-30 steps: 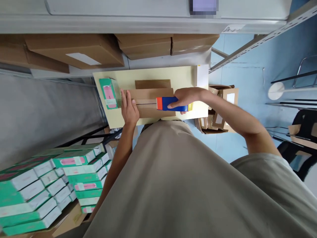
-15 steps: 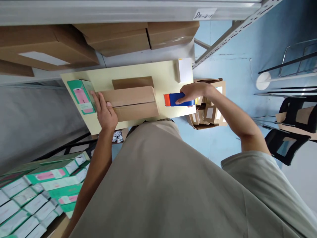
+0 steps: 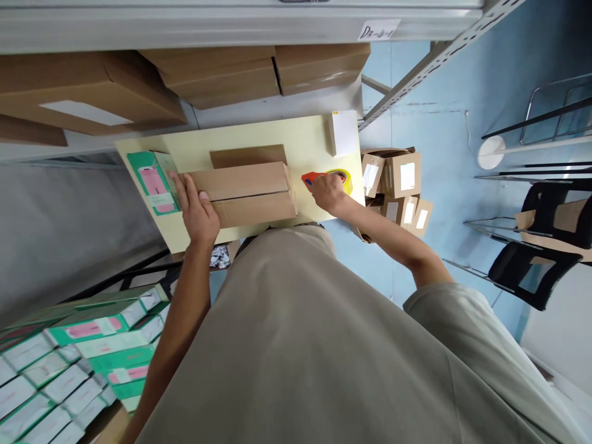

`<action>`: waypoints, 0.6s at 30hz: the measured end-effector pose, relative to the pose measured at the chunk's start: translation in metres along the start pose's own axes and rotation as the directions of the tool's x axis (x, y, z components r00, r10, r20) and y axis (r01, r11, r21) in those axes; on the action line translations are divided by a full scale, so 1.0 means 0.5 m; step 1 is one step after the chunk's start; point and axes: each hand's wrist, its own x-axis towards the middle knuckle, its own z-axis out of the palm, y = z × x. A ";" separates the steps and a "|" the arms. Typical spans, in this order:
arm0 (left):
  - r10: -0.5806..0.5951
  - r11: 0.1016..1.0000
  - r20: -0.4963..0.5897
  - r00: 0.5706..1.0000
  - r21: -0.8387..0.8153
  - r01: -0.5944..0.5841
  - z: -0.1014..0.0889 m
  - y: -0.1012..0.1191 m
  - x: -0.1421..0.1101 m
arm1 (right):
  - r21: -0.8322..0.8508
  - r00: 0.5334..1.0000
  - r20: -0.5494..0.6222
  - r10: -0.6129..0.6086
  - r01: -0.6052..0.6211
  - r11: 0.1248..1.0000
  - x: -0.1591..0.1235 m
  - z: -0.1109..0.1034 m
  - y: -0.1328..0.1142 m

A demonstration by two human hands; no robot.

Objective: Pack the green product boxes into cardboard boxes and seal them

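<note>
A long brown cardboard box point(image 3: 250, 191) lies on the pale yellow table point(image 3: 259, 131), its two top flaps folded in with a narrow seam between them and another flap standing out at the far side. My left hand point(image 3: 198, 213) rests on the box's left end, fingers stretched out. Beyond its fingertips lies a green and white box with a pink picture point(image 3: 152, 184). To the right of the cardboard box, my right hand point(image 3: 329, 192) grips a tape dispenser point(image 3: 311, 179) with an orange-red front; a yellow tape roll point(image 3: 348, 181) shows behind the knuckles.
A small white box point(image 3: 343, 133) stands at the table's far right corner. Large cartons point(image 3: 222, 74) fill the shelf beyond the table. Parcels point(image 3: 402, 176) are piled at the right, below the table. Stacked green and white boxes point(image 3: 102, 345) stand at lower left. Black chairs point(image 3: 536, 271) are at right.
My right hand has moved left and turned the tape dispenser, so its orange-red front and yellow roll now show instead of its blue side. My left hand and the box have stayed put.
</note>
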 end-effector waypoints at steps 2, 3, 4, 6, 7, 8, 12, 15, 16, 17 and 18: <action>0.007 1.000 -0.018 1.000 -0.009 -0.007 0.001 0.002 -0.001 | 0.033 0.994 -0.024 0.103 -0.102 0.994 0.007 0.048 0.002; 0.010 1.000 -0.027 1.000 -0.011 -0.011 0.002 0.004 -0.001 | 0.061 0.989 -0.029 0.144 -0.143 0.988 0.009 0.070 0.006; 0.012 1.000 -0.032 0.999 -0.012 -0.012 0.002 0.006 -0.002 | 0.091 0.983 -0.041 0.177 -0.173 0.981 0.011 0.092 0.010; 0.000 1.000 -0.037 0.999 -0.025 0.000 0.002 0.011 -0.005 | 0.135 0.973 -0.076 0.216 -0.204 0.970 0.013 0.135 0.019; -0.011 0.999 -0.040 0.999 -0.040 0.009 0.002 0.013 -0.008 | 0.147 0.968 -0.100 0.228 -0.213 0.966 0.014 0.155 0.022; -0.025 0.998 -0.046 0.999 -0.062 0.022 0.002 0.014 -0.011 | 0.161 0.961 -0.129 0.244 -0.223 0.962 0.015 0.174 0.023; -0.170 0.976 -0.119 0.978 -0.159 0.150 0.011 0.011 -0.028 | 0.248 0.908 -0.240 0.344 -0.285 0.926 0.012 0.220 0.016; -0.291 0.950 -0.186 0.938 -0.171 0.261 0.023 0.005 -0.042 | 0.322 0.858 -0.289 0.424 -0.330 0.887 -0.008 0.210 -0.001; -0.315 0.943 -0.199 0.928 -0.173 0.284 0.027 0.003 -0.046 | 0.364 0.843 -0.325 0.428 -0.306 0.880 -0.018 0.199 -0.012; -0.331 0.938 -0.203 0.921 -0.177 0.299 0.030 0.003 -0.049 | 0.421 0.832 -0.370 0.413 -0.246 0.873 -0.030 0.187 -0.025; -0.341 0.934 -0.196 0.919 -0.182 0.307 0.032 0.003 -0.052 | 0.486 0.828 -0.411 0.381 -0.154 0.860 -0.042 0.174 -0.043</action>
